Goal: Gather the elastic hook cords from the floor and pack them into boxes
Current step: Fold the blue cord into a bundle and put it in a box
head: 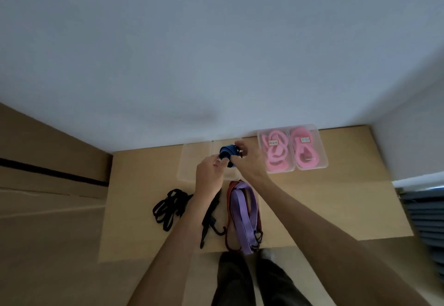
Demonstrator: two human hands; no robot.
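A coiled dark blue cord (228,154) is held between my left hand (208,171) and my right hand (247,159), above an open clear plastic box (192,164) by the wall. On the floor nearer me lie a black cord bundle (168,207), another black cord with a hook (211,219), a purple flat cord (242,217) and a red cord (231,188) under it. Two clear boxes (292,148) to the right hold pink cords.
The cords lie on a brown cardboard sheet (312,209) against a white wall (216,53). Larger cardboard boxes (48,173) stand at the left. A grey stacked object (425,214) sits at the right edge. My legs (252,279) are at the bottom.
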